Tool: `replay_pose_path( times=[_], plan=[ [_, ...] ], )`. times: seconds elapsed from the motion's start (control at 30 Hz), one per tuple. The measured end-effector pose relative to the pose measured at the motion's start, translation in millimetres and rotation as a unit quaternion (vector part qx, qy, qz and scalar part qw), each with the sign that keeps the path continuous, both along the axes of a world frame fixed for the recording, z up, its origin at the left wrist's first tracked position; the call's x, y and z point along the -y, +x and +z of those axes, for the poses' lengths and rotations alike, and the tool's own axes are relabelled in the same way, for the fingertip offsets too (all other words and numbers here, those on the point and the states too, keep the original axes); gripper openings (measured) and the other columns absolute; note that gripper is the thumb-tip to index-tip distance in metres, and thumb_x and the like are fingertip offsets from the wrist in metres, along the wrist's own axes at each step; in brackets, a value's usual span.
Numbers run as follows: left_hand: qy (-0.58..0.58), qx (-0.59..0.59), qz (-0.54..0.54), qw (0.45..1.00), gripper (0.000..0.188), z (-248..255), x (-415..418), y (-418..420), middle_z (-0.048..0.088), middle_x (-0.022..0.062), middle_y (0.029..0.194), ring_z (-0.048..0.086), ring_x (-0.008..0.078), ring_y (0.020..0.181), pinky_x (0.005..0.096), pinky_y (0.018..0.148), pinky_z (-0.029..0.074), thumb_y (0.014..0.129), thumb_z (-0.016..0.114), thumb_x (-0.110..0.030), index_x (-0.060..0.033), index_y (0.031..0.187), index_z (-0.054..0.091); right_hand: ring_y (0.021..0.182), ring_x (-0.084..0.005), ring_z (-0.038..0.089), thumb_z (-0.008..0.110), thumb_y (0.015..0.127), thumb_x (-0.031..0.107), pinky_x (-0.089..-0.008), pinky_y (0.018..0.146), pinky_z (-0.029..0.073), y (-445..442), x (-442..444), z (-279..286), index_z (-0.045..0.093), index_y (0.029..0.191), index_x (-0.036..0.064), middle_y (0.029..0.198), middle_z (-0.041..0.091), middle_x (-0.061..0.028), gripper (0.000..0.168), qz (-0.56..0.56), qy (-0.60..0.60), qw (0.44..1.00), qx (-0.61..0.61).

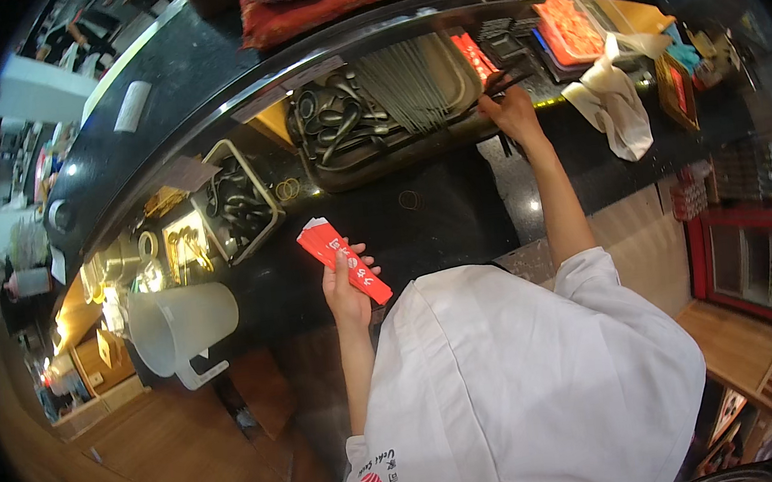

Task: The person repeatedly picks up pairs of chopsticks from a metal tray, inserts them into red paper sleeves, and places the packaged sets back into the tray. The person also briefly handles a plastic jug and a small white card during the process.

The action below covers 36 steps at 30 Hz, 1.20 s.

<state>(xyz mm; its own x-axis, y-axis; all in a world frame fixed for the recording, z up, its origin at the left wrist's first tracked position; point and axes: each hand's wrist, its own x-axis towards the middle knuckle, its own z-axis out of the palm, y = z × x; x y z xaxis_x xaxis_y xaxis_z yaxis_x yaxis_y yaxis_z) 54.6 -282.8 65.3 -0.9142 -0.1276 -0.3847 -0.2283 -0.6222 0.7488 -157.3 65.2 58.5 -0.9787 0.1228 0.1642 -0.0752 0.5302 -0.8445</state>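
A stack of red paper chopstick sleeves (pixel 354 272) with white writing lies in my left hand (pixel 349 291), held in front of my white jacket. My right hand (pixel 510 111) reaches to the right end of a large tray (pixel 378 164), its fingers around dark chopsticks (pixel 510 83). In that tray lie black spoons (pixel 342 122) on the left and many thin grey chopsticks (pixel 405 84) beside them. More red sleeves (pixel 474 55) stand just behind my right hand.
A smaller tray of black spoons (pixel 237 200) and a translucent plastic jug (pixel 183 326) are at the left. Rubber bands (pixel 411 200) lie on the dark counter. To the right are a white cloth (pixel 615 104) and a container of orange-red packets (pixel 568 28). A raised ledge (pixel 200 84) runs behind the trays.
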Motion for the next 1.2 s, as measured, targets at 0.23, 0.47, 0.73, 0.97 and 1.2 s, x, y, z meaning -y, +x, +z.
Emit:
replay_pose_path(
  times=[0.23, 0.47, 0.73, 0.97, 1.2],
  plan=[
    [0.027, -0.015, -0.044, 0.999, 0.024, 12, -14, -18, 0.061, 0.0115, 0.103, 0.058, 0.0158, 0.081, 0.0305, 0.064, 0.051, 0.097, 0.049, -0.017, -0.0052, 0.118, 0.048, 0.078, -0.0295, 0.067, 0.062, 0.079, 0.023, -0.037, 0.071, 0.051, 17, 1, 39, 0.063, 0.096, 0.002, 0.082, 0.068, -0.0164, 0.027, -0.009, 0.025, 0.996, 0.088],
    [0.057, -0.026, -0.057, 0.996, 0.023, 14, -21, -20, 0.058, 0.0072, 0.097, 0.055, 0.0127, 0.076, 0.0269, 0.06, 0.046, 0.097, 0.049, -0.017, -0.008, 0.118, 0.047, 0.083, -0.032, 0.067, 0.062, 0.081, 0.023, -0.0378, 0.074, 0.05, 31, 0, 49, 0.065, 0.094, 0.0, 0.084, 0.067, -0.0202, 0.027, -0.035, 0.061, 0.997, 0.045],
    [0.029, -0.046, -0.068, 0.996, 0.023, 22, -11, -13, 0.059, 0.0071, 0.101, 0.059, 0.0128, 0.074, 0.0243, 0.054, 0.048, 0.097, 0.052, -0.017, -0.0065, 0.117, 0.049, 0.074, -0.0195, 0.069, 0.066, 0.086, 0.01, -0.0271, 0.066, 0.057, 69, 22, 108, 0.065, 0.094, -0.005, 0.082, 0.066, -0.0109, 0.017, 0.008, -0.255, 0.966, 0.038],
    [-0.028, -0.055, -0.142, 0.988, 0.03, 53, -5, -6, 0.062, 0.0168, 0.111, 0.067, 0.0186, 0.076, 0.0259, 0.052, 0.054, 0.091, 0.061, -0.012, -0.0004, 0.117, 0.051, 0.071, -0.0232, 0.069, 0.068, 0.084, 0.007, -0.0347, 0.063, 0.061, 107, 68, 129, 0.065, 0.095, -0.005, 0.086, 0.066, -0.0129, 0.017, 0.195, -0.429, 0.876, 0.105],
    [-0.037, -0.081, -0.205, 0.975, 0.032, 78, 7, 5, 0.065, 0.0164, 0.105, 0.065, 0.0153, 0.069, 0.0231, 0.05, 0.05, 0.09, 0.061, -0.01, -0.0004, 0.118, 0.05, 0.067, -0.0235, 0.069, 0.068, 0.084, 0.008, -0.0333, 0.061, 0.06, 100, 85, 133, 0.064, 0.093, -0.004, 0.08, 0.067, -0.0136, 0.016, 0.209, -0.434, 0.868, 0.122]
  ],
)
